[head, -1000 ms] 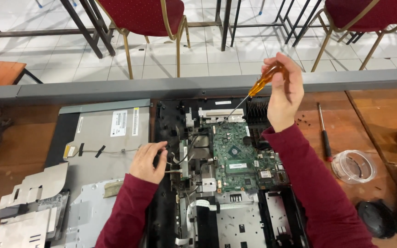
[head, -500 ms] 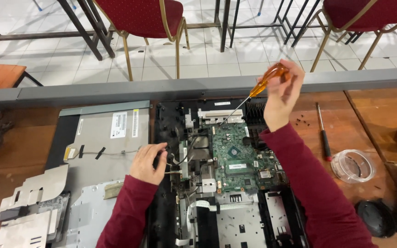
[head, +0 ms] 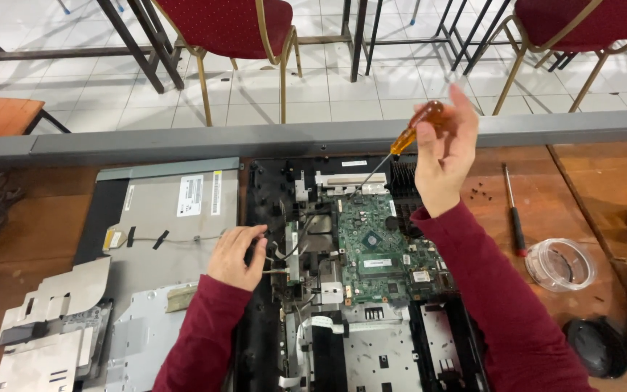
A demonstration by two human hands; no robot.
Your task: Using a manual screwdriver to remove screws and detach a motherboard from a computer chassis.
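Grey metal shielding point(head: 175, 218) lies leftmost; beside it the left hand point(head: 237, 254), grip loosely curled, steadies cables. Rightward, the green circuit board point(head: 379, 247) is approached by an orange-handled screwdriver point(head: 408, 141), pinched by the right hand point(head: 444, 156); its tip should be seated squarely.

I count two screwdrivers, one in my right hand point(head: 444, 156) and one on the table point(head: 514, 210); one green board point(head: 379, 247); one clear dish point(head: 560, 265); two red chairs point(head: 226, 22).

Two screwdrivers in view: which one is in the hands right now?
The orange-handled screwdriver, gripped in the right hand with its tip down at the open chassis. The red-handled screwdriver lies untouched on the table.
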